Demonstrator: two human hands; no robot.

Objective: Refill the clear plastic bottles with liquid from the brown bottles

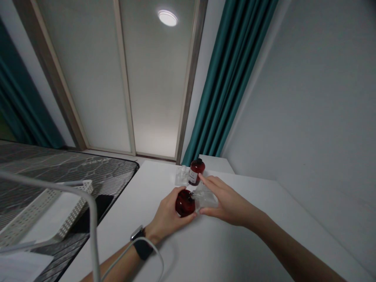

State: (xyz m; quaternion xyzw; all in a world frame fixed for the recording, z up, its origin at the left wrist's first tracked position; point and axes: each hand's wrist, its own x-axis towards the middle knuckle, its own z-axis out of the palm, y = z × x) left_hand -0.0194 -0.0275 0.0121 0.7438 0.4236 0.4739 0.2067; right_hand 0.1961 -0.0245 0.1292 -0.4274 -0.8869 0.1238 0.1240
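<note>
My left hand [171, 213] wraps round a dark red, rounded bottle [185, 203] just above or on the white table. My right hand [225, 201] grips a clear plastic bottle [205, 197], tipped sideways so that its narrow end meets the mouth of the red one. Whether liquid passes between them I cannot tell. Just behind stands a second red bottle [196, 172], upright, with a white label and a black cap. A small clear plastic piece [182, 175] lies to its left.
The white table [141, 250] meets a grey wall on the right. Left of it is a dark striped bed [108, 166] with a white perforated basket [67, 219]. A grey cable or tube [94, 235] crosses the near left. Teal curtains [217, 98] hang beyond.
</note>
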